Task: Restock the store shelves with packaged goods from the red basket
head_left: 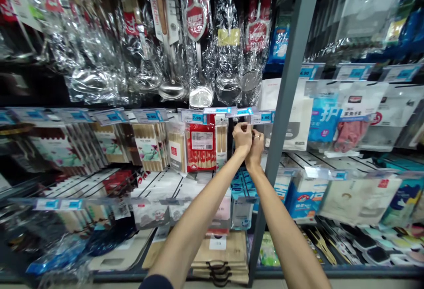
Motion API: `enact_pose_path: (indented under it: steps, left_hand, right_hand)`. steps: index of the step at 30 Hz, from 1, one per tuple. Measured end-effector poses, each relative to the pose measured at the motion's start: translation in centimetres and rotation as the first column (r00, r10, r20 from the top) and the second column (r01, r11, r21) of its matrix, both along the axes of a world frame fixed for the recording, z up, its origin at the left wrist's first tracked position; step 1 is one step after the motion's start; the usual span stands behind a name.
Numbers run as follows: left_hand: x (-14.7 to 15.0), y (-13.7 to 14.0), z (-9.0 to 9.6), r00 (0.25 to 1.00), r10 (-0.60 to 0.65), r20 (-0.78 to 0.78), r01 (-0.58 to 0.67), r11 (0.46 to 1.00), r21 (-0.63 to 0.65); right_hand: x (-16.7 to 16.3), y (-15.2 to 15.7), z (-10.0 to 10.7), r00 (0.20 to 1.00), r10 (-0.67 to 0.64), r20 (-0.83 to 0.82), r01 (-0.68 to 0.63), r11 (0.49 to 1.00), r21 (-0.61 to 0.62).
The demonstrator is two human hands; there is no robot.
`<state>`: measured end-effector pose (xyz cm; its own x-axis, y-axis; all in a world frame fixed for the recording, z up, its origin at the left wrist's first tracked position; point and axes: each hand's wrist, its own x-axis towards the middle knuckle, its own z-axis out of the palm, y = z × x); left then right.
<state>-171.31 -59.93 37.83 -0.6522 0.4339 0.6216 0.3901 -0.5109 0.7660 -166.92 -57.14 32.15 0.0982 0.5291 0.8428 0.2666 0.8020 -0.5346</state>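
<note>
- Left hand (243,138), right hand (256,146): close together, fingers bent; cannot tell what they grip.
- Rectangular blue-and-white price label (244,112): just above both hands.

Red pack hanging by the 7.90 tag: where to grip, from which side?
Probably best pinched at the lower edge of the red pack, coming from the front and slightly below. It hangs upright, broad face outward; the price tag crowds its top, and the pale pack and narrow pack crowd its sides.
</note>
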Motion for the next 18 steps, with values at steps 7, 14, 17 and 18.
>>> enact_pose_path:
  steps: [7,14,17,18]
  left_hand:
    - [2.0,-13.8,-11.7,0.964,-0.262,-0.037,0.258,0.963,-0.078]
    - [-0.9,-29.6,-25.1,0.969,-0.09,0.232,0.186,0.88,-0.436]
    - [-4.1,-36.4,-29.8,0.942,0.148,0.3,0.021,0.868,-0.496]
    - [-5.3,-38.9,-31.1,0.923,0.216,0.32,-0.011,0.844,-0.537]
  right_hand:
    - [-1.1,0.8,0.7,0.993,-0.074,0.095,0.076,0.997,-0.013]
    - [1.1,-7.3,-5.6,0.982,0.145,-0.123,-0.147,0.989,-0.013]
    - [3.2,-14.1,-13.6,0.958,0.274,-0.088,-0.284,0.95,-0.129]
    - [3.8,-16.1,-16.5,0.946,0.322,-0.021,-0.321,0.932,-0.168]
